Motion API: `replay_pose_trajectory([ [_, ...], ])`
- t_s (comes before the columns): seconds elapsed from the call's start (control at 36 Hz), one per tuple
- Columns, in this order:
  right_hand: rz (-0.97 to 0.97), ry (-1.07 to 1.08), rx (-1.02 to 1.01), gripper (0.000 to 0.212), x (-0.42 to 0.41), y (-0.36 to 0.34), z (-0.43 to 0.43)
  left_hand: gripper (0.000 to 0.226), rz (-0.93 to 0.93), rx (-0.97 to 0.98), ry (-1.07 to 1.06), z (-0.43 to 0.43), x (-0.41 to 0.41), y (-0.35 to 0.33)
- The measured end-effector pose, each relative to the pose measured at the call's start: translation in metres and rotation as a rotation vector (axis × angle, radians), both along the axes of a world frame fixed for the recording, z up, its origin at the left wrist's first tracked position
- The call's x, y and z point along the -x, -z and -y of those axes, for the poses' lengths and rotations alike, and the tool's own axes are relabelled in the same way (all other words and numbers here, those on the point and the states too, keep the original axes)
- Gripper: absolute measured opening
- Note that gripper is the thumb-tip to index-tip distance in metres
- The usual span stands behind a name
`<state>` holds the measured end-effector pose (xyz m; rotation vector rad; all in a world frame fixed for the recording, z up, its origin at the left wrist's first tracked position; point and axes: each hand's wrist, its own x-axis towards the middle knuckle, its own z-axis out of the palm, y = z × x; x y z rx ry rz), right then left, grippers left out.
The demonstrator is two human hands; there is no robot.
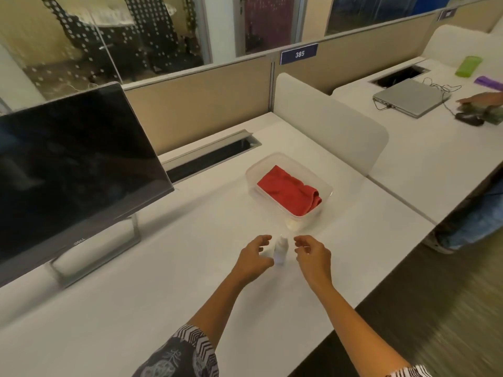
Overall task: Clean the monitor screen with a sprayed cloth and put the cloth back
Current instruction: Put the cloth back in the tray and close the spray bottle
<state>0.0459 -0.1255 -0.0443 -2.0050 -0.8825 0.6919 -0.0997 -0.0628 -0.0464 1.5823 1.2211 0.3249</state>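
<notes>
A dark monitor [68,164] with a silver stand sits on the left of the white desk [168,281]. A folded red cloth [290,193] lies inside a clear plastic container [325,186] at the desk's middle. A small white spray bottle [280,250] stands upright just in front of the container. My left hand [254,258] is just left of the bottle and my right hand [313,257] just right of it. Both have curled, spread fingers and neither touches the bottle.
An open cable slot [212,156] runs behind the monitor. A white divider [334,123] separates the neighbouring desk, where a closed laptop [411,97], a mouse [469,119], a green case [468,66] and another person's hand [481,100] are. The desk edge drops to the floor at right.
</notes>
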Motion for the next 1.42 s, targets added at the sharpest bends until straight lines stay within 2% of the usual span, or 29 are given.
replay_pose_trajectory([
  [0.19,0.017,-0.07,0.095,0.024,0.022,0.012,0.006,0.065,0.047,-0.089,0.018,0.003,-0.003,0.006],
  [0.39,0.033,-0.154,0.059,0.024,0.035,0.023,0.0,0.038,0.092,-0.147,-0.08,0.001,0.007,0.009],
  [0.53,0.256,-0.2,0.016,0.034,0.024,0.028,-0.02,0.033,0.066,-0.168,-0.155,0.0,0.018,0.009],
  [0.67,0.619,-0.456,0.195,0.051,0.017,0.034,-0.043,0.03,0.012,-0.208,-0.195,0.0,0.026,0.006],
  [0.78,0.742,-0.575,0.268,0.035,0.015,0.034,-0.05,0.03,-0.054,-0.245,-0.194,-0.005,0.03,0.006],
  [0.83,0.69,-0.563,0.242,0.032,0.015,0.033,-0.053,0.031,-0.081,-0.27,-0.207,-0.007,0.032,0.007],
  [1.0,0.305,-0.445,-0.006,0.024,0.022,-0.001,-0.065,0.036,-0.092,-0.286,-0.231,-0.013,0.035,0.008],
  [1.11,0.194,-0.455,-0.181,0.02,0.027,-0.038,-0.067,0.036,-0.048,-0.265,-0.251,-0.015,0.033,0.009],
  [1.22,0.256,-0.569,-0.269,0.022,0.03,-0.058,-0.065,0.035,-0.002,-0.244,-0.286,-0.015,0.03,0.012],
  [1.42,0.459,-0.75,-0.168,0.031,0.037,-0.052,-0.06,0.026,0.062,-0.252,-0.317,-0.009,0.031,0.018],
])
